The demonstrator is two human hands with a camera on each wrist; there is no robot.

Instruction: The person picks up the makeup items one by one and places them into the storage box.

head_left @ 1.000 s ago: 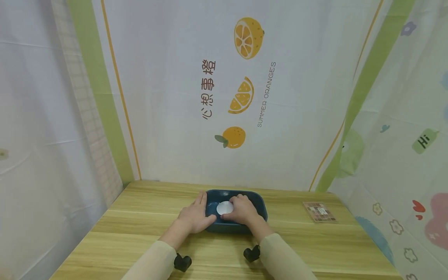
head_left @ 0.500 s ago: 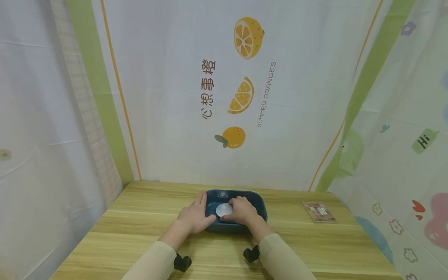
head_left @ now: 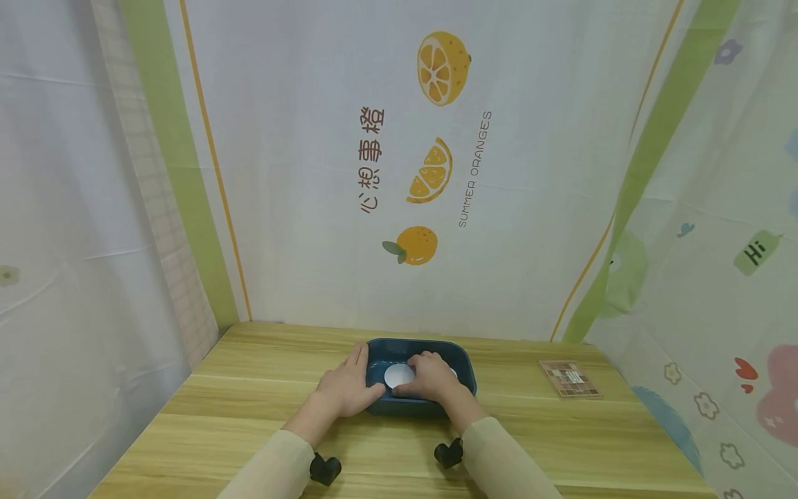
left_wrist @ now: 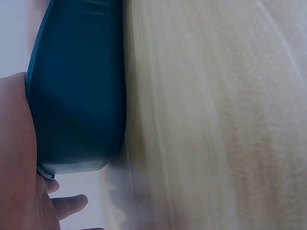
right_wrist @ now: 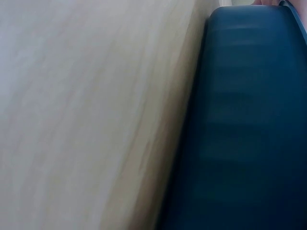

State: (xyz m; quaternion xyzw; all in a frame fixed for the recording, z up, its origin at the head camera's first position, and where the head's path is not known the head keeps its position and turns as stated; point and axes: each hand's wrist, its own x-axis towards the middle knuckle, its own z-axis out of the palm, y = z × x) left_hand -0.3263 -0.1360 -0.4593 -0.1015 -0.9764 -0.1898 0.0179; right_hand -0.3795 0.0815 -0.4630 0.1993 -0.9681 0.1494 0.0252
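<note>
A dark blue rectangular tub [head_left: 458, 353] sits on the wooden table. My left hand [head_left: 346, 384] rests along its left end, fingers extended and thumb near the front rim. In the left wrist view that hand [left_wrist: 17, 153] lies against the rim of the tub [left_wrist: 79, 91]. My right hand [head_left: 433, 375] reaches down into the tub and grips a white object with a round, flat face [head_left: 397, 375]. The face points left, and a bit of white shows on the hand's other side. The hand hides its middle. In the right wrist view the tub's outer wall [right_wrist: 254, 120] fills the right side.
A flat square with a patchwork of brown tiles [head_left: 570, 378] lies on the table [head_left: 249, 388] to the right. Printed cloth [head_left: 299, 173] hangs behind the table and on both sides. Black wrist mounts [head_left: 325, 468] sit below both sleeves.
The white object has moved slightly down in the tub, and some white now shows to the right of my right hand. My left hand has stayed in place on the tub.
</note>
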